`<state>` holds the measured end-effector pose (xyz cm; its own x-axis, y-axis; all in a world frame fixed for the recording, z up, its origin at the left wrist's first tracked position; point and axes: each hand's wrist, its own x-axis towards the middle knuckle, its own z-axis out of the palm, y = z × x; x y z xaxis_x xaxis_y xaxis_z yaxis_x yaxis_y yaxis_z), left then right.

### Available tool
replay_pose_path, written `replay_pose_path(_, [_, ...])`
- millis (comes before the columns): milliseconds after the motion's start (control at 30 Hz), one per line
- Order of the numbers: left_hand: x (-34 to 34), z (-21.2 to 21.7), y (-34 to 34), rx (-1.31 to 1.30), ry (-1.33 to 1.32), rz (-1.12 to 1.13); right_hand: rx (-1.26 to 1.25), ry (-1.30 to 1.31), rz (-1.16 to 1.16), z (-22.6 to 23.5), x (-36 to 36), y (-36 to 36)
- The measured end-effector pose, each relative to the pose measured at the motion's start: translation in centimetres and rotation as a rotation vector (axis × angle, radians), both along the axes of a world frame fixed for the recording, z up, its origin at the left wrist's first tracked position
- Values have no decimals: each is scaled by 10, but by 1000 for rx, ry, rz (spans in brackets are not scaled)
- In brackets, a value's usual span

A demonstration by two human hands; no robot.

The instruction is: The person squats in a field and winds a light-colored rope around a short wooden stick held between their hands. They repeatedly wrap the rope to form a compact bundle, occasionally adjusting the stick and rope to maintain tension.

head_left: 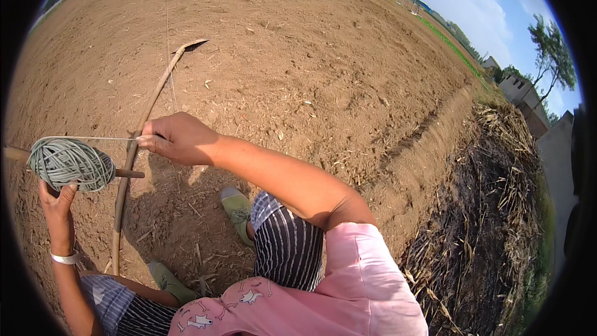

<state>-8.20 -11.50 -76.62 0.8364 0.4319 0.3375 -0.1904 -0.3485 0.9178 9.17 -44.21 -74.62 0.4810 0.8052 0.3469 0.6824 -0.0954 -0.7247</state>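
Observation:
At the left, a thick ball of grey-green string (73,163) is wound around a wooden stick (129,174) whose ends stick out on both sides. My left hand (57,202) grips the ball from below, thumb against the windings; its other fingers are mostly hidden behind it. My right hand (180,140) is closed in a pinch on a taut strand (109,139) coming off the top of the ball. A thin line also stretches from near my right hand out over the field. Beneath that hand, a long-handled hoe (149,104) lies on the soil, its dark blade at the far end.
Bare brown soil (292,56) scattered with dry straw spreads ahead. A low soil ridge (429,124) runs along the right, beside a heap of dry and blackened stalks (485,205). My green shoes (236,211) stand close to the hoe handle. Buildings and a tree are at far right.

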Motion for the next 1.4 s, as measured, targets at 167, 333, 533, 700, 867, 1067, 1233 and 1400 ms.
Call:
replay_pose_path(167, [12, 8, 49, -415, -316, 37, 45, -64, 242, -17, -28, 7])
replay_pose_path(333, [-2, 3, 46, -789, -234, -264, -255, -139, 189, -39, -22, 15])
replay_pose_path(533, [-24, 29, -38, -397, 288, -339, -355, -238, -84, -37, 13, 6])
replay_pose_path(700, [4, 13, -60, 825, 515, -505, -387, -439, -27, -1, -17, -3])
replay_pose_path(867, [-2, 7, -90, 1133, 502, -622, -283, -467, -11, 10, -20, -6])
replay_pose_path(1067, [-4, 27, -113, 826, 257, -685, -198, -158, 69, -7, -6, -10])
replay_pose_path(1233, [-3, 10, -51, 254, 136, -253, -96, -1, -15, 2, 2, -11])
replay_pose_path(1400, [7, 10, 6, -116, -130, 113, -8, 19, 80, 0, -11, -4])
